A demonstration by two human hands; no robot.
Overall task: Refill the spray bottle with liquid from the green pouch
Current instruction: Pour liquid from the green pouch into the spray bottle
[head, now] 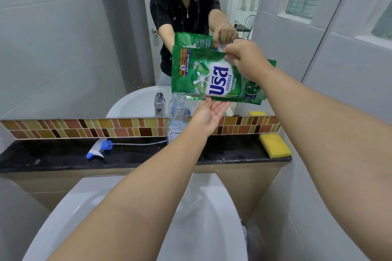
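Note:
The green pouch [212, 76] hangs sideways in front of the mirror, white and blue lettering facing me. My right hand [244, 59] pinches its upper edge. Just under the pouch's lower edge my left hand [209, 116] is held palm up, fingers apart, fingertips touching or nearly touching the pouch. The clear spray bottle [177, 121] stands uncapped on the black ledge, below the pouch's left corner and partly behind my left wrist. Its white and blue spray head [98, 148], with a long thin tube, lies on the ledge to the left.
A yellow sponge [274, 145] lies at the right end of the black ledge [53, 157]. A white sink [203, 218] is below my arms. The mirror [84, 48] above the tile strip reflects a person wearing a headset, the pouch and a tap.

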